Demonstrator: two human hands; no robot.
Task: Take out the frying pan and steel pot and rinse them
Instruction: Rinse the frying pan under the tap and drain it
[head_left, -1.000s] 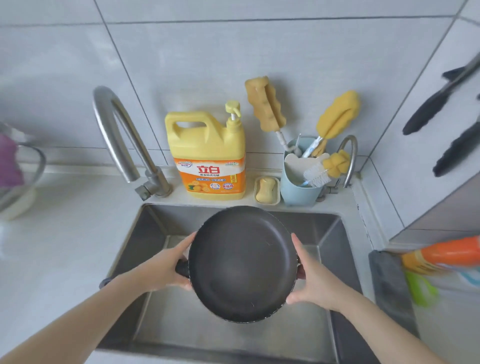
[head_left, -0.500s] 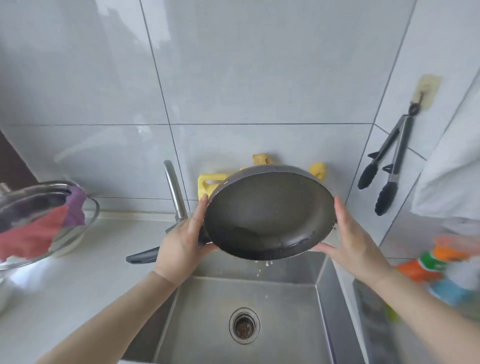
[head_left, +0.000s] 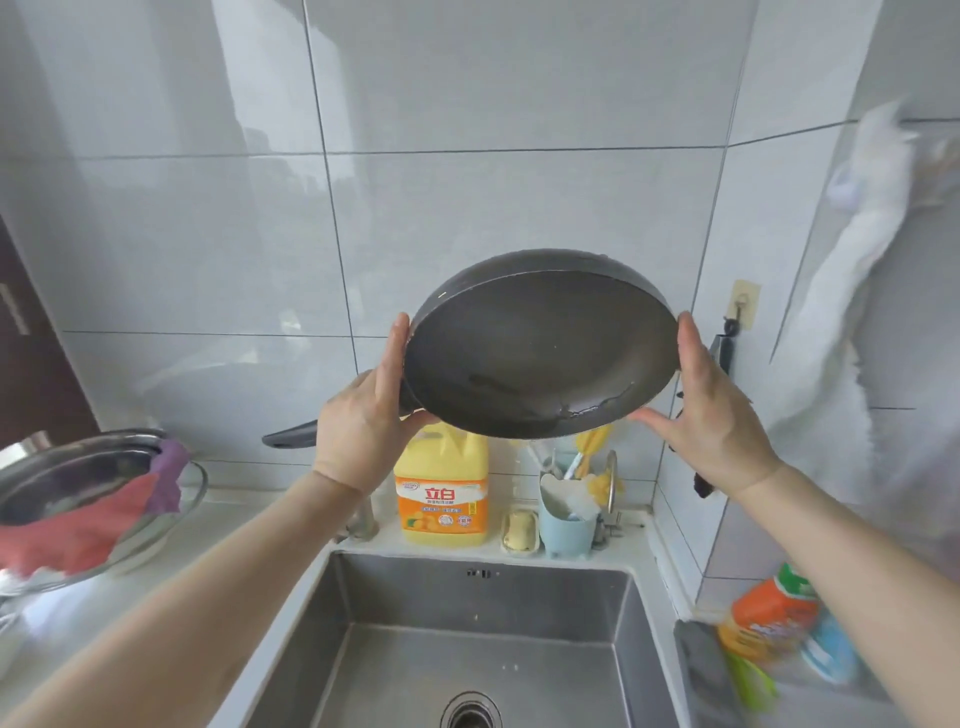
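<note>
The dark frying pan (head_left: 540, 348) is held up in front of the tiled wall, well above the sink (head_left: 467, 597). It tilts its inside toward me, and a little water lies at its lower rim. My left hand (head_left: 363, 415) grips it where the black handle (head_left: 291, 434) joins, with the forefinger straight along the rim. My right hand (head_left: 711, 410) presses the right rim with straight fingers and its thumb under the edge. At the left, a steel basin (head_left: 78, 478) on the counter holds red and purple cloths.
A yellow detergent jug (head_left: 441, 499), a soap dish (head_left: 519, 530) and a blue brush caddy (head_left: 566, 525) stand behind the sink. Black tongs (head_left: 723, 353) hang on the right wall beside a white towel (head_left: 841, 338). An orange bottle (head_left: 769, 618) lies at the right.
Both hands have raised the pan from inside the sink to well above it and tilted it toward me. The grip stays the same.
</note>
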